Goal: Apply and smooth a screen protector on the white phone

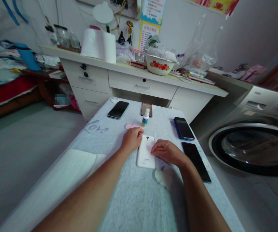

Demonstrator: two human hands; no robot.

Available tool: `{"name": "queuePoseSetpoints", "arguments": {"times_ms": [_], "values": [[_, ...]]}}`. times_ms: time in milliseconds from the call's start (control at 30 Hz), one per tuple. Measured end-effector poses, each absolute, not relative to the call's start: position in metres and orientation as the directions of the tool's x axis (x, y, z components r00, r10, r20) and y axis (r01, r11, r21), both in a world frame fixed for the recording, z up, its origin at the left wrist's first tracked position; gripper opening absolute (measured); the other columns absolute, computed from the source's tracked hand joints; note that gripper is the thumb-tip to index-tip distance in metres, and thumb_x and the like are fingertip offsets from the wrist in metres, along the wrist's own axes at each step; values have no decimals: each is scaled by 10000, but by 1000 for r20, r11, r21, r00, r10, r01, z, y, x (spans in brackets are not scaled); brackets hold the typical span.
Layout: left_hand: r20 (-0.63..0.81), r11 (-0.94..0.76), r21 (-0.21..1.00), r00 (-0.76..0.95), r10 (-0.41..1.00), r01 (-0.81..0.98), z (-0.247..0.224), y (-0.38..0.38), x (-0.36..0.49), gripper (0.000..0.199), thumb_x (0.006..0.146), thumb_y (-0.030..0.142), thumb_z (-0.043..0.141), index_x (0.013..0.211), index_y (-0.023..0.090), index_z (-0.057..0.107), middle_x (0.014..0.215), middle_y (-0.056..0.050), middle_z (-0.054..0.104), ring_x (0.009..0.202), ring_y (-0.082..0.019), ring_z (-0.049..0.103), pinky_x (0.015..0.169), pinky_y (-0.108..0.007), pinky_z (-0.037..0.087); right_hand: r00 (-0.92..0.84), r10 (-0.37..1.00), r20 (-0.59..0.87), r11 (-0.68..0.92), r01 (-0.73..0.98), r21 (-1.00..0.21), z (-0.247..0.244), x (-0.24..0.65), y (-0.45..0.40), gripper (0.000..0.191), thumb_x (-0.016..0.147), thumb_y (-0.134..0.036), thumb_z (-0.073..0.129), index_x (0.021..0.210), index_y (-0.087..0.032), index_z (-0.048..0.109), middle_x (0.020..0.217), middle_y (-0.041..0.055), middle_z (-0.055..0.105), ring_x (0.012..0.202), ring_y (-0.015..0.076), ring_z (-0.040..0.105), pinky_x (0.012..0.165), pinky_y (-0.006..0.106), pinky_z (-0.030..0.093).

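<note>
A white phone [145,158] lies back side up on the cloth-covered table, its camera at the far end. My left hand [132,139] is at its upper left edge, fingers curled together; whether they hold anything is hidden. My right hand [165,150] touches the phone's right edge with pinched fingertips; what is between them, if anything, is too small to make out. Just beyond the phone stands a small spray bottle [145,118] with a white cap, upright.
Dark phones lie at the back left [118,110], the right [184,129] and nearer right [197,161]. Another phone [146,109] is behind the bottle. White cloth [71,174] covers the left. Beyond are a desk [126,82] and a washing machine [254,148].
</note>
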State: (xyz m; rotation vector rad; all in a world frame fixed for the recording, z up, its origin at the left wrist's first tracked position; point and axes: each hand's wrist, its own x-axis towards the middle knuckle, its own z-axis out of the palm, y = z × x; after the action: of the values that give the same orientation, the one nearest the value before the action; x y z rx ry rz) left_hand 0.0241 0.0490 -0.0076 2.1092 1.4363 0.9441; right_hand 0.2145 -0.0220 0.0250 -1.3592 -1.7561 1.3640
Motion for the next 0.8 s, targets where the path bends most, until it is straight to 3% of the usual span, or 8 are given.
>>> {"name": "queuePoseSetpoints", "arguments": {"times_ms": [167,400,800], "values": [[287,-373,671,238,928,641,-5,48,24,218,763,93,519,889,182,674,924,-39,710,810,-156,623,752,-263,479,-181,982,54,150,570,-808,22,210,-16,80,756,-178,623,769,-189,701,809,13,645,771,140,625,728,251,485],[283,-366,669,234,930,647,-6,48,24,216,763,89,526,883,184,677,917,-34,712,807,-152,624,758,-261,479,-40,975,221,178,737,-653,16,202,-7,105,805,-169,609,816,-196,710,845,31,641,803,154,611,778,274,456],[277,-367,659,241,930,657,-4,47,24,224,764,86,518,888,190,673,912,-30,708,821,-153,623,769,-262,479,26,961,274,132,830,-543,11,200,3,138,843,-186,572,830,-184,709,838,42,631,790,154,590,763,266,428]]}}
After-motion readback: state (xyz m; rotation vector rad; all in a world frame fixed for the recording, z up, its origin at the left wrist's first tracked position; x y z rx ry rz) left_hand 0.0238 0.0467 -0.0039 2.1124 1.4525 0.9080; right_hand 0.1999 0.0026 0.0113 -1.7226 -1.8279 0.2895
